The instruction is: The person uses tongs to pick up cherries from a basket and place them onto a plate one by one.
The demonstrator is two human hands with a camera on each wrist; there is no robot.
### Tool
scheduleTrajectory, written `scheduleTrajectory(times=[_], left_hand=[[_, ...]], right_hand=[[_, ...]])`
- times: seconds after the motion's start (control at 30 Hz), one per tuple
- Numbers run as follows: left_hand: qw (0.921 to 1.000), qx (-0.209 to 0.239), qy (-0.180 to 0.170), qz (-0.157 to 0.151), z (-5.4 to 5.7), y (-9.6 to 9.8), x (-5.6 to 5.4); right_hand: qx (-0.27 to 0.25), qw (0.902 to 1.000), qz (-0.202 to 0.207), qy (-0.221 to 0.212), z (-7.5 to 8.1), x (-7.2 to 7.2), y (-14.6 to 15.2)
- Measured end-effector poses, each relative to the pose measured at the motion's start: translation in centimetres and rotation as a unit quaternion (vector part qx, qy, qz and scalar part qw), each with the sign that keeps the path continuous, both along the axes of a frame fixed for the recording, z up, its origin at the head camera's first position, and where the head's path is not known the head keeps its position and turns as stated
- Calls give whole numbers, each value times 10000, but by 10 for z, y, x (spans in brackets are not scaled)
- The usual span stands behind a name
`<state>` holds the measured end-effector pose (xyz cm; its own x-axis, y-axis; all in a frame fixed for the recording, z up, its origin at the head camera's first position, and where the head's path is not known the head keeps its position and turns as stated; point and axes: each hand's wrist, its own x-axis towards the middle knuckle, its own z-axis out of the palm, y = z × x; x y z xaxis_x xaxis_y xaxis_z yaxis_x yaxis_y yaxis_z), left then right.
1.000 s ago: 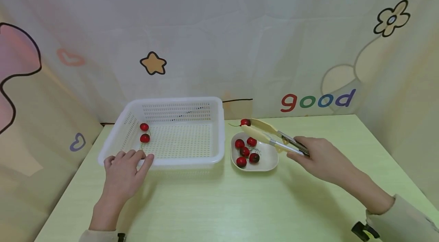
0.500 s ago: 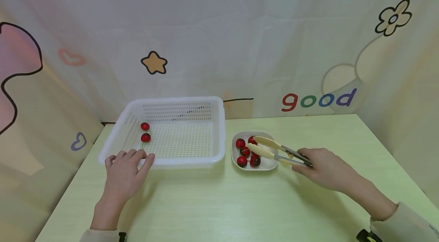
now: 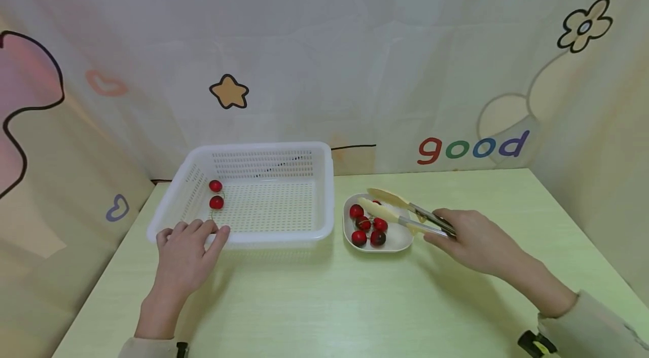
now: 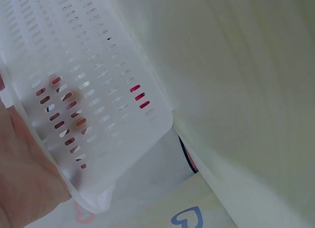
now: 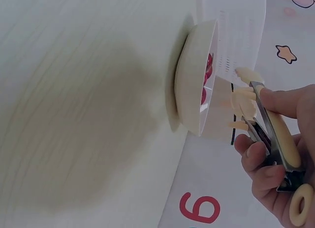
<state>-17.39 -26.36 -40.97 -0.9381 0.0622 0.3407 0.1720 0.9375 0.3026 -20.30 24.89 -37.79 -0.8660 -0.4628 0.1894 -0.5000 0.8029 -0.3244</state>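
My left hand (image 3: 185, 256) grips the near rim of a white perforated plastic basket (image 3: 284, 237) at its left corner. In the left wrist view, its fingers show through the slots of the basket wall (image 4: 106, 134). Two red cherries (image 3: 216, 202) with stems lie at the left of the basket floor. My right hand (image 3: 476, 239) holds tongs (image 3: 385, 212) with cream tips and metal arms. The tips are spread, nothing between them, above a small white dish (image 3: 398, 242). Several cherries (image 3: 359, 238) lie in that dish, one partly hidden behind the tongs.
The dish stands right of the basket on a pale green table (image 3: 314, 301). A printed curtain (image 3: 324, 65) hangs behind and along both sides. In the right wrist view, the tong tips (image 5: 243, 102) are above the dish rim.
The tongs held a cherry above the dish's far edge, went down into the dish, and now are raised with spread tips. That cherry lies in the dish. The left hand stays on the rim.
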Motion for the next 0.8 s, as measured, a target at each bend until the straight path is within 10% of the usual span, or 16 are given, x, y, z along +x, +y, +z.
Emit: scheduleTrajectory(times=[0.8], left_hand=[[10000,-36,7,37,0,0,0]], right_hand=[[-187,9995,235,18,36,-24,-56]])
